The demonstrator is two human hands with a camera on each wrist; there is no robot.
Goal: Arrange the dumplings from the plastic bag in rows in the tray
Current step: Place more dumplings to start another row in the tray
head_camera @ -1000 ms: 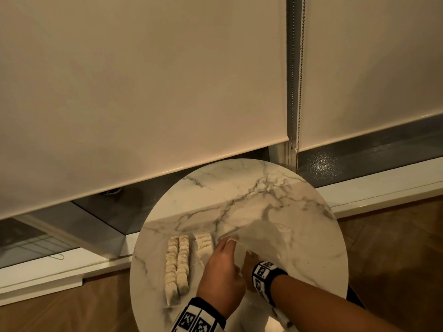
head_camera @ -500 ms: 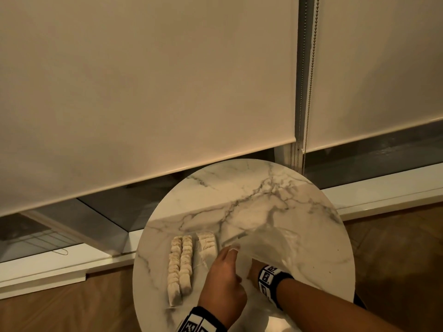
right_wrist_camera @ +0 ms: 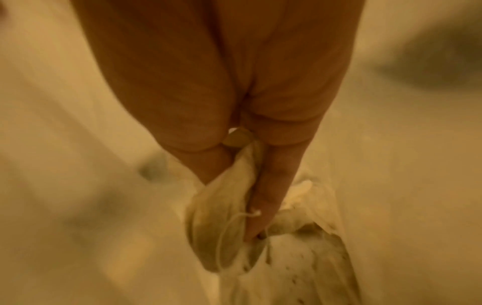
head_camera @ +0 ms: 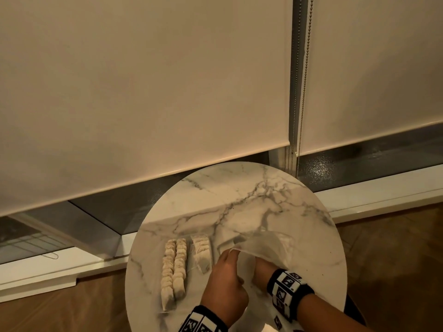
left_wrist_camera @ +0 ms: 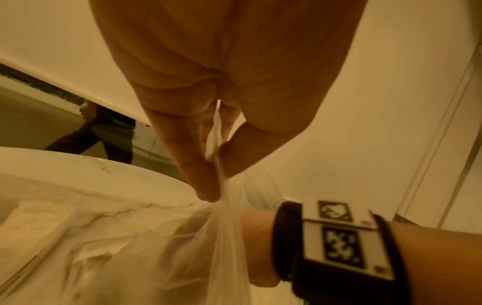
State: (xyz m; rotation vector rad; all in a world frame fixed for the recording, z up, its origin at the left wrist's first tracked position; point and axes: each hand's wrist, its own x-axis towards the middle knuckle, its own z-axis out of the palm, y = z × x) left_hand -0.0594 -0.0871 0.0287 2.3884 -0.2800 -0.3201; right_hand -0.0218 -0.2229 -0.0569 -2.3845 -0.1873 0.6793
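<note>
Two full rows of pale dumplings [head_camera: 175, 269] and a shorter third row [head_camera: 202, 252] lie in a clear tray [head_camera: 191, 269] on the left of the round marble table [head_camera: 251, 192]. Beside it to the right lies the translucent plastic bag [head_camera: 263, 245]. My left hand [head_camera: 230, 254] pinches the bag's rim and holds the mouth up; the pinch on the plastic [left_wrist_camera: 208, 247] shows clearly at the left hand [left_wrist_camera: 216, 171]. My right hand [head_camera: 260, 269] is inside the bag. There the right hand [right_wrist_camera: 232, 206] pinches one dumpling [right_wrist_camera: 224, 216] above other dumplings [right_wrist_camera: 300, 258].
The table stands against a low window sill [head_camera: 383, 195] with cream roller blinds [head_camera: 143, 92] and a bead chain [head_camera: 303, 92] behind it. Wooden floor [head_camera: 395, 259] surrounds the table. Bare marble lies beyond the tray and bag.
My right wrist has shifted a little to the right and toward me inside the bag. The left hand keeps its pinch on the bag's rim. The rows in the tray are unchanged.
</note>
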